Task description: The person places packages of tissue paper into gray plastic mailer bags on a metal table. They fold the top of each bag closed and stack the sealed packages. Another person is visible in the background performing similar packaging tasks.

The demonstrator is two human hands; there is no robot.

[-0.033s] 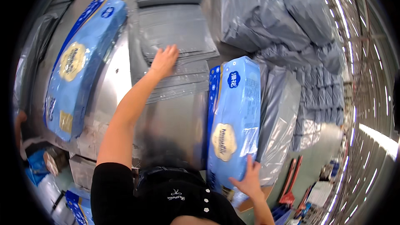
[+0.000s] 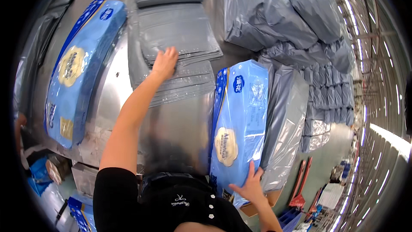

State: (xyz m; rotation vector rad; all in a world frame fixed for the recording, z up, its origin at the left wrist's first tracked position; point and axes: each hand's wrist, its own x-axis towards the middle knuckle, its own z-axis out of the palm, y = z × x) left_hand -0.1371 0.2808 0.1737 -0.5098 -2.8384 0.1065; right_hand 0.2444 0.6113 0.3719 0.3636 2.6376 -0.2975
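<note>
My left hand point(image 2: 165, 63) rests on a stack of grey plastic mailing bags point(image 2: 176, 30), fingers stretched over the lower edge of the upper bags; its thumb is hidden. More bags lie fanned out beneath. At the right, a long light-blue plastic-wrapped tissue pack point(image 2: 251, 116) with a dark-blue side and a cream label stands close to my body. Against the lower right part of that pack lies my right hand point(image 2: 249, 184), thumb and fingers spread. A similar blue pack point(image 2: 86, 68) lies at the left on the metal table point(image 2: 176, 133), apart from both hands.
Grey wrapped bundles point(image 2: 266, 13) are heaped at the far right, with smaller grey parcels point(image 2: 328, 86) beyond. A long grey-wrapped parcel point(image 2: 285, 124) leans beside the right pack. On the floor are a red pallet jack point(image 2: 298, 189) and a blue crate point(image 2: 289, 218). Another person's arm point(image 2: 20, 124) shows far left.
The whole view shifts slightly to the left. My right hand and the lower end of the right tissue pack have moved a little left. My left hand stays on the bags.
</note>
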